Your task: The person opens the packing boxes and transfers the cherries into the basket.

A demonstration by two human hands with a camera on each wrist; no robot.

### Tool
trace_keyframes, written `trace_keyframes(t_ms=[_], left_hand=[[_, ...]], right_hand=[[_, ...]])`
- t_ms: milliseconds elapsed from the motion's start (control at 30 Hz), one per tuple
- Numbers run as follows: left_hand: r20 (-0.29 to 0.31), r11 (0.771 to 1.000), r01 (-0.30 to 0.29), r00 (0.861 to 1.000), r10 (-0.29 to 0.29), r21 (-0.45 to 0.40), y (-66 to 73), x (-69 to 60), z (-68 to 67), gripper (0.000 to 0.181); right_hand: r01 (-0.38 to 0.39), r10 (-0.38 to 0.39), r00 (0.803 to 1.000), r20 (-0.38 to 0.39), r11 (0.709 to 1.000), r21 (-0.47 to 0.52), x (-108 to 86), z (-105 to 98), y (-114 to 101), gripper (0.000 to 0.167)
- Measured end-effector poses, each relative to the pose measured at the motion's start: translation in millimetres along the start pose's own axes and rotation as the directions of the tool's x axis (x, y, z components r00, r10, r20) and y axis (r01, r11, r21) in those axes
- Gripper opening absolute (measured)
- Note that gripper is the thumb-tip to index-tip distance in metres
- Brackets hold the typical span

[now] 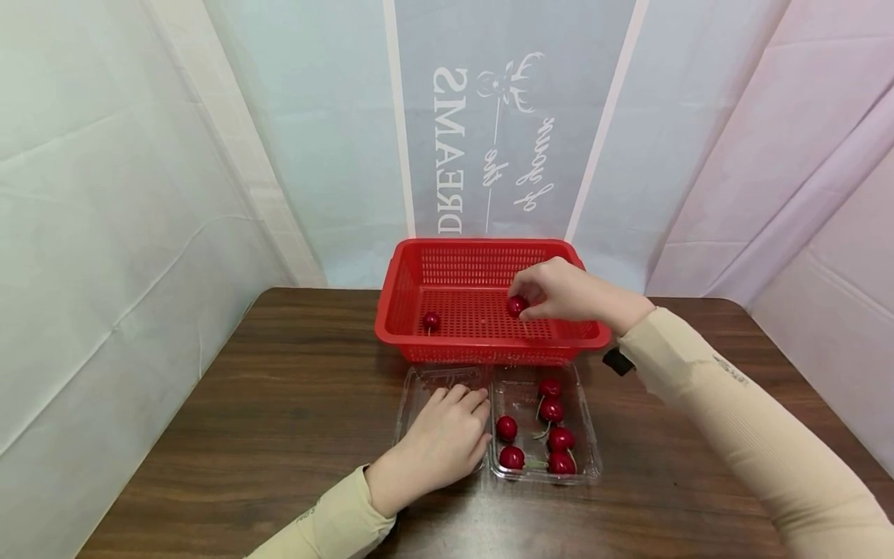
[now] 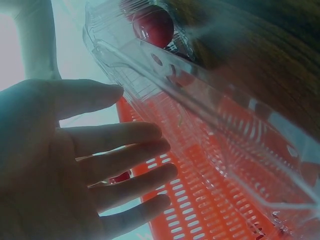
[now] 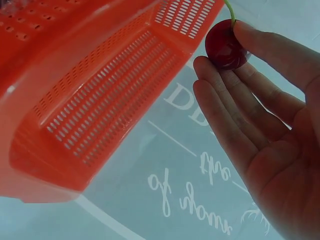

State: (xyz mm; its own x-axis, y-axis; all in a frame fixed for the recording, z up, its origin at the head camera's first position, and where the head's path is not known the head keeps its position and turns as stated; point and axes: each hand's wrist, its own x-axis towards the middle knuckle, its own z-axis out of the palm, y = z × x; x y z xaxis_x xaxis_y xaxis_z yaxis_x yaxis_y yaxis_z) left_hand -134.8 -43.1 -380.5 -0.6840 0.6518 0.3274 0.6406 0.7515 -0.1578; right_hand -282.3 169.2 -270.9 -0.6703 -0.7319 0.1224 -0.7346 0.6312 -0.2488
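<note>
My right hand pinches a dark red cherry over the red plastic basket. In the right wrist view, the cherry sits between thumb and fingertips, its green stem pointing up. One other cherry lies at the left of the basket floor. Several cherries with stems lie in the clear plastic box in front of the basket. My left hand is over the box's clear lid, hiding much of it. Its fingers look nearly straight in the left wrist view and hold nothing.
The box and basket stand on a dark wooden table. Pale curtains hang behind the table, and the back one carries white lettering. Fabric walls close in both sides. A small black object shows beneath the right wrist.
</note>
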Motion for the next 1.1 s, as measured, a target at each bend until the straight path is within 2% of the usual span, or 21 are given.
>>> trace_keyframes(t_ms=[267, 533, 1100], left_hand=[[0.003, 1.0, 0.008, 1.0, -0.008, -0.016, 0.3, -1.2, -0.3, 0.032], [-0.014, 1.0, 0.017, 1.0, -0.017, -0.022, 0.8, -1.8, 2.7, 0.034], [-0.022, 0.996, 0.045, 0.999, -0.047, -0.08, 1.1, -8.7, 6.5, 0.038]], right_hand=[[-0.04, 0.041, 0.998, 0.043, 0.999, -0.021, 13.8, -3.9, 3.6, 0.027], [-0.068, 0.066, 0.995, 0.077, 0.997, 0.023, 32.8, -4.9, 10.8, 0.025], [-0.134, 0.135, 0.98, 0.147, 0.991, -0.017, 64.6, 0.7, 12.7, 0.023]])
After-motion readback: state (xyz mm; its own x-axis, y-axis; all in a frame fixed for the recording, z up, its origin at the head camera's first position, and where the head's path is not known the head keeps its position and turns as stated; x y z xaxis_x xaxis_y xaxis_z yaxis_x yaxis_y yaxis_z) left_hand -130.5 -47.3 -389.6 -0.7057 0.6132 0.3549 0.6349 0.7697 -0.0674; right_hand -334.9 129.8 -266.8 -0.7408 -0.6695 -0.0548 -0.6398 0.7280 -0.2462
